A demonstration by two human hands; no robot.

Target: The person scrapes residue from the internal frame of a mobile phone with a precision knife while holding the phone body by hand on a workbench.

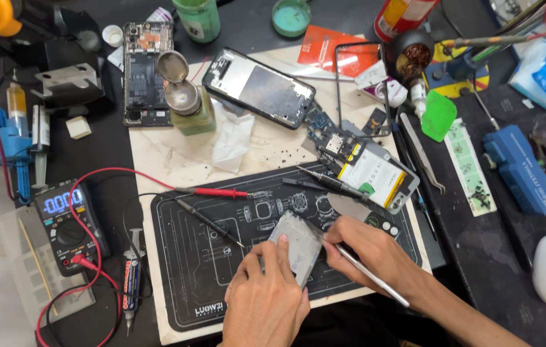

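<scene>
My left hand presses down on a silver metal phone part that lies on the black work mat. A thin metal tool runs through my right hand, its tip at the part's right edge. Beside the hands lie a black probe and a red probe. Above them rests a phone battery and board assembly with a black screwdriver on the mat's top edge.
A multimeter sits at the left with red leads. An open phone frame, a second opened phone, a solvent bottle, a tissue, tweezers, a blue case and a soldering stand surround the mat.
</scene>
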